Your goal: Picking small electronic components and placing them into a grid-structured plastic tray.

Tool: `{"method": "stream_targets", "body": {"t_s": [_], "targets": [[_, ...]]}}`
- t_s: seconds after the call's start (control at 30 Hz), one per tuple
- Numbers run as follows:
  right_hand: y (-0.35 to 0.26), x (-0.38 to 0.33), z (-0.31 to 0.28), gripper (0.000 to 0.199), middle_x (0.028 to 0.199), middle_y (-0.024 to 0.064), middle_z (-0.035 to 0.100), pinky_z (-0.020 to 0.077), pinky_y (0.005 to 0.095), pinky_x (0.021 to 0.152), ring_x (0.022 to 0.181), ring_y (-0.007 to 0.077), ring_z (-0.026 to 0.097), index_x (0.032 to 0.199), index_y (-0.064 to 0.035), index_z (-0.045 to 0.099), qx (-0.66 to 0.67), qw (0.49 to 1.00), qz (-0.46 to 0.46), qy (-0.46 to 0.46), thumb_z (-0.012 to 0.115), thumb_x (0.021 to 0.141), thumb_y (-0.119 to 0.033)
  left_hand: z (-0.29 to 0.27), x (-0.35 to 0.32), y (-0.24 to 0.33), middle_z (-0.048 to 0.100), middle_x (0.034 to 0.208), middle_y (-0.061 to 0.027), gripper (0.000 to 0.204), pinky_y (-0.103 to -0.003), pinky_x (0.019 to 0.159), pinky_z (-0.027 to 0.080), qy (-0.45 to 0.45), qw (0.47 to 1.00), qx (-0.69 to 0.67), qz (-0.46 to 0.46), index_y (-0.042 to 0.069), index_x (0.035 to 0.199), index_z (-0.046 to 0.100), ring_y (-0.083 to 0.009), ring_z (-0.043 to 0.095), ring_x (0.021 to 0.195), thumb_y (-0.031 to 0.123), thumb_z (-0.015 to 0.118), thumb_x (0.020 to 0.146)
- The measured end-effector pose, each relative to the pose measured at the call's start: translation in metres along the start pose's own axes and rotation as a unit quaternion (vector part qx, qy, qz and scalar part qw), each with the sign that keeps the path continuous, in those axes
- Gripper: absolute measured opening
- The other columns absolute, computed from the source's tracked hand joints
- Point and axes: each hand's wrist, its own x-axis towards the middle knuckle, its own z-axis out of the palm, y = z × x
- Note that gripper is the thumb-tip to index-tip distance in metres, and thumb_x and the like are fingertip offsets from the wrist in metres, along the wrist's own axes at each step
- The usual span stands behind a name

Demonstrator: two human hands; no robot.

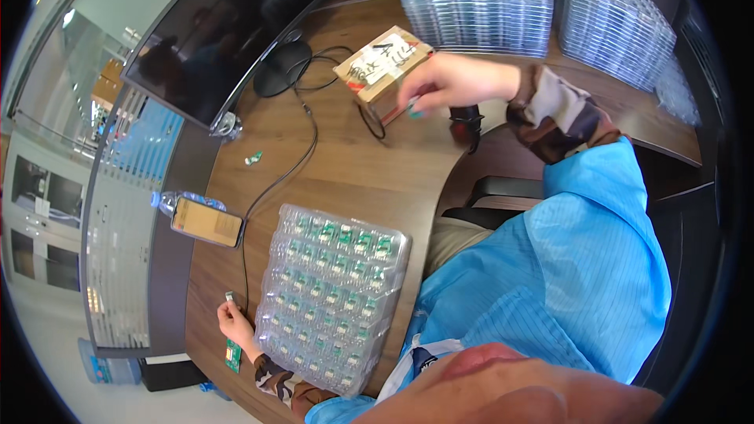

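Right hand (449, 82): thumb and fingertips brought together on a small green piece (414, 107), held above the table (353, 177) just beside a carton (383, 61), toward the table's right end. The piece is blurred; its exact outline cannot be told.

Left hand (235, 325): fingertips closed on a small pale piece (229, 297) near the corner where the table's far edge meets its left end. Whether this piece is joined to the black cable (316, 137) close by cannot be told. A green board (233, 355) is seen lying beside the left wrist, near the table's rim.

Between the left hand and the table's near edge, a clear plastic tray (402, 255) is laid flat, with small green-and-white boards (383, 246) set in rows of pockets. Another loose green piece (253, 159) lies toward the far edge, by the monitor (224, 27). Stacked trays (477, 27) are kept at the table's right end.

Handling, as judged: the green piece should be very light and stiff, easily dropped, its parts and any solder joints fragile. It is best taken by opposite bare edges, with faces and contacts left untouched. The tray looks thin and flexible, rather slippery; two opposite rims should be gripped and kept level.
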Motion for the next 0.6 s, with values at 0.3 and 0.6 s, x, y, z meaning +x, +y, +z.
{"method": "stream_targets", "body": {"t_s": [0.3,0.6], "targets": [[0.109,-0.079,-0.185,0.022,0.078,0.0082,0.062,0.0482,0.0289,0.06,0.065,0.0197,0.058,0.094,-0.004,0.06,0.009,0.924,0.226,0.31,0.059,0.075,-0.015,0.0,0.002,-0.004,0.054,0.064,-0.0055,0.019,-0.024,0.059,0.039,-0.004,1.0,0.012,0.001,0.001,0.079,0.056,-0.0148,0.047,0.058,0.018,0.05,0.082],[0.221,-0.075,-0.27,0.028,0.076,0.0143,0.062,0.0463,0.037,0.056,0.062,0.0314,0.057,0.084,-0.0009,0.062,-0.345,0.625,0.492,0.498,0.06,0.07,-0.025,-0.001,-0.005,0.009,0.053,0.063,-0.0051,0.019,-0.024,0.059,0.039,0.018,0.999,0.028,-0.008,0.001,0.078,0.055,-0.0144,0.046,0.058,0.018,0.05,0.083]]}}
